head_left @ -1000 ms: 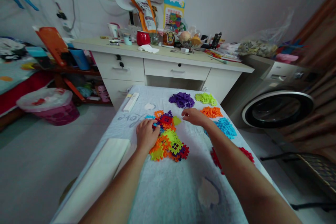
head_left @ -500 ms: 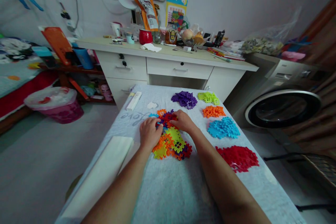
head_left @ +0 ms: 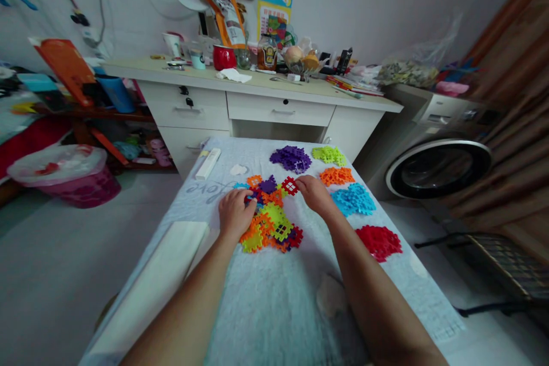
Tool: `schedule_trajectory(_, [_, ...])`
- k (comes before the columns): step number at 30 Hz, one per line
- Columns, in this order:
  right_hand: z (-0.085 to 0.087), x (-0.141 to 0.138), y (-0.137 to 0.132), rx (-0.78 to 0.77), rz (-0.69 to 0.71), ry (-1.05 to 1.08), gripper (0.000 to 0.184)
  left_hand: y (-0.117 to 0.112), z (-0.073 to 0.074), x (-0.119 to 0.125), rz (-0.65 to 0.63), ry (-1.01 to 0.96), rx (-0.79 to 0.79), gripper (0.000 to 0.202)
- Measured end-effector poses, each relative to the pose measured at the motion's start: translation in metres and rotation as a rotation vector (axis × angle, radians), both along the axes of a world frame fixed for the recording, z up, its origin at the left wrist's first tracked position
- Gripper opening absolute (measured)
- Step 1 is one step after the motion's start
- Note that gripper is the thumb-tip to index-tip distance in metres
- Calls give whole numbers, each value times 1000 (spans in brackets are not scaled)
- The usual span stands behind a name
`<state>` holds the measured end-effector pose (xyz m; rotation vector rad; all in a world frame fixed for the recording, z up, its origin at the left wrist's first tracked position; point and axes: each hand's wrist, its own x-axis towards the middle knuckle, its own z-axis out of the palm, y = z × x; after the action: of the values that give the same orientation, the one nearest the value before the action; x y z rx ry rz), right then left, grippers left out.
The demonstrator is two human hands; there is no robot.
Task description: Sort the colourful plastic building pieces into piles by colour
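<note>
While the left hand [head_left: 235,213] rests on a mixed heap [head_left: 272,220], the right hand [head_left: 315,193] pinches a red piece [head_left: 290,185]

Where the mixed heap ends at its upper right, the red piece, notched around its rim and cut through like a window, shows at the right hand's fingertips. Those fingers are drawn close together on its right side; whether it is lifted clear of the cloth, I cannot tell. The left hand lies palm down against the heap's left side, fingers bent; what it may be gripping is hidden. Orange, yellow-green, purple, red and blue overlap in the heap, which sits on a table spread with a pale cloth [head_left: 278,297].

Beyond the heap and to its right, single-colour piles lie apart: a purple pile [head_left: 290,159], a yellow-green pile [head_left: 329,154] just beside it, then, coming nearer, an orange pile [head_left: 337,175], a blue pile [head_left: 354,199] and a red pile [head_left: 378,243]. A small white box [head_left: 208,163] lies near the table's far left corner. Behind the table stands a cluttered desk [head_left: 257,81].
</note>
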<state>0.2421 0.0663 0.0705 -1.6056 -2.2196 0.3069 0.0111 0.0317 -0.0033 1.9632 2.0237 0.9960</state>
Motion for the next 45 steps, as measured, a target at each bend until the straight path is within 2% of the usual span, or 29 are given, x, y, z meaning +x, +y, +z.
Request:
schedule_trajectory(4, [11, 51, -28, -24, -22, 123, 24, 1, -2, 0, 2, 17, -14, 21])
schedule_trajectory(9, [23, 115, -70, -70, -84, 137, 30, 2, -4, 0, 4, 28, -12, 24])
schedule_trajectory(12, [28, 141, -93, -114, -125, 132, 31, 3, -5, 0, 5, 34, -18, 24])
schedule_trajectory(15, [27, 152, -109, -126, -157, 135, 29, 5, -8, -1, -2, 39, -13, 24])
schedule_trajectory(22, [16, 139, -123, -149, -117, 57, 25, 5, -11, -2, -8, 38, 1, 25])
schedule_trajectory(26, [9, 131, -120, -128, -100, -82, 23, 5, -10, -1, -10, 36, 3, 25])
schedule_trajectory(29, [5, 127, -118, -89, -141, -219, 24, 5, -10, -1, -15, 31, 7, 25])
schedule_trajectory(34, [5, 117, -117, -105, -217, -365, 23, 5, -10, -2, -19, 28, 5, 25])
schedule_trajectory(38, [9, 102, -113, -99, -221, -347, 22, 5, -8, -2, -23, 15, 9, 26])
schedule_trajectory(41, [12, 80, -109, -79, -144, -255, 20, 3, -5, -1, -17, 10, 14, 26])
schedule_trajectory(45, [8, 40, -105, -107, 87, -94, 21, 2, -3, 0, -7, 13, 13, 26])
